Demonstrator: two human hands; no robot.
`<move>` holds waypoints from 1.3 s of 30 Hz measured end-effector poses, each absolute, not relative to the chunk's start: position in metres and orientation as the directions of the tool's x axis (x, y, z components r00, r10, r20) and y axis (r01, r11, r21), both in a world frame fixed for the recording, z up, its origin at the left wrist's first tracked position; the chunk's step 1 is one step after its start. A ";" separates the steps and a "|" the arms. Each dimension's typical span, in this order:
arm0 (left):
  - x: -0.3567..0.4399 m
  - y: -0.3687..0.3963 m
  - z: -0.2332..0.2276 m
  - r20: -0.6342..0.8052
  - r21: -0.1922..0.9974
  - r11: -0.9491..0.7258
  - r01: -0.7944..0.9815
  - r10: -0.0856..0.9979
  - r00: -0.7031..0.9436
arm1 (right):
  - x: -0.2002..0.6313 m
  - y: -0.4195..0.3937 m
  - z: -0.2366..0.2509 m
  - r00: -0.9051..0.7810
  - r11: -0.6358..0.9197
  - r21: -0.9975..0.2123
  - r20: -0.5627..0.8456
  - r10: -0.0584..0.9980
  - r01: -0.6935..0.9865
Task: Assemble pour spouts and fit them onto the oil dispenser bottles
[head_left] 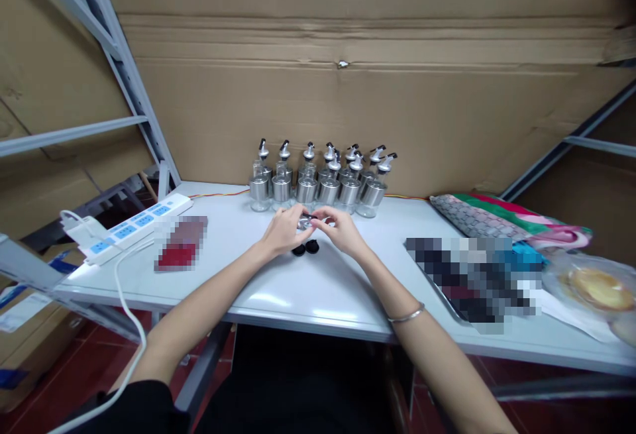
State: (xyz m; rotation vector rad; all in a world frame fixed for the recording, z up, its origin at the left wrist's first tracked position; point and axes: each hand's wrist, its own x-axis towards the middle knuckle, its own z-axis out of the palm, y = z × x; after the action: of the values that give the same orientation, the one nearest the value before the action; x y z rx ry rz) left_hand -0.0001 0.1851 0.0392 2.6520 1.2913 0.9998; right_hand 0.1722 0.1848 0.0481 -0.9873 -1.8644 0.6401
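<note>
Above the middle of the table, my left hand [285,230] and my right hand [342,230] meet around a small silver pourer top [304,224] with a black part. My left fingers are closed round its silver body. The right thumb and finger pinch at its black end. Two round black caps [311,246] lie on the table just below my hands. Behind them stand rows of glass bottles with steel sleeves [307,189]. Most bottles carry silver pourers with black flip spouts [387,161]. A few at the front left have bare glass necks.
To the left lie a white power strip [132,227] with a plugged-in cable and a blurred red item [181,245]. On the right are a blurred dark flat item [462,281], a patterned bag [501,222] and food in clear plastic [596,288]. Cardboard [377,109] backs the table.
</note>
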 end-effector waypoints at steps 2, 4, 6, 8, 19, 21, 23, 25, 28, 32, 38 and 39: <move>0.000 0.186 0.039 0.531 0.282 -0.692 0.665 0.690 0.493 | 0.175 0.186 0.048 -0.272 0.571 -0.725 0.502 0.821 0.385; 0.001 0.187 0.039 0.529 0.303 -0.726 0.618 0.667 0.524 | 0.177 0.186 0.048 -0.272 0.580 -0.704 0.513 0.814 0.409; 0.001 0.188 0.039 0.541 0.337 -0.743 0.578 0.655 0.527 | 0.177 0.186 0.048 -0.269 0.584 -0.684 0.521 0.810 0.437; 0.000 0.188 0.039 0.555 0.347 -0.745 0.569 0.653 0.515 | 0.175 0.186 0.049 -0.269 0.589 -0.663 0.528 0.805 0.462; -0.014 0.202 0.045 0.589 0.178 -0.635 0.752 0.681 0.435 | 0.296 0.128 0.077 0.221 0.226 -0.606 0.572 0.790 0.763; -0.016 0.204 0.047 0.605 0.192 -0.604 0.773 0.693 0.391 | 0.346 0.107 0.065 0.405 -0.064 -0.498 0.616 0.676 0.865; -0.017 0.205 0.048 0.619 0.216 -0.586 0.781 0.701 0.354 | 0.385 0.090 0.049 0.490 -0.357 -0.339 0.528 0.693 0.870; -0.018 0.206 0.049 0.625 0.243 -0.571 0.784 0.711 0.324 | 0.408 0.079 0.033 0.566 -0.531 -0.200 0.359 0.742 0.823; -0.021 0.209 0.046 0.619 0.285 -0.560 0.777 0.727 0.297 | 0.418 0.076 0.019 0.650 -0.623 -0.185 0.192 0.736 0.760; -0.026 0.215 0.040 0.622 0.345 -0.564 0.750 0.736 0.268 | 0.417 0.080 0.012 0.660 -0.615 -0.246 0.213 0.720 0.750; -0.027 0.215 0.042 0.617 0.381 -0.548 0.745 0.751 0.237 | 0.420 0.080 0.006 0.609 -0.527 -0.317 0.281 0.741 0.788; -0.027 0.214 0.043 0.613 0.382 -0.545 0.746 0.754 0.237 | 0.420 0.080 0.006 0.616 -0.530 -0.330 0.269 0.740 0.781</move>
State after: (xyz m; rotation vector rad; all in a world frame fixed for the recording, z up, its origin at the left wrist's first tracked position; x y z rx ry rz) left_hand -0.0265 0.2142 0.0428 2.4629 1.4937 1.2295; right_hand 0.4200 0.0796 0.0063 -2.4245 -1.2082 -0.1333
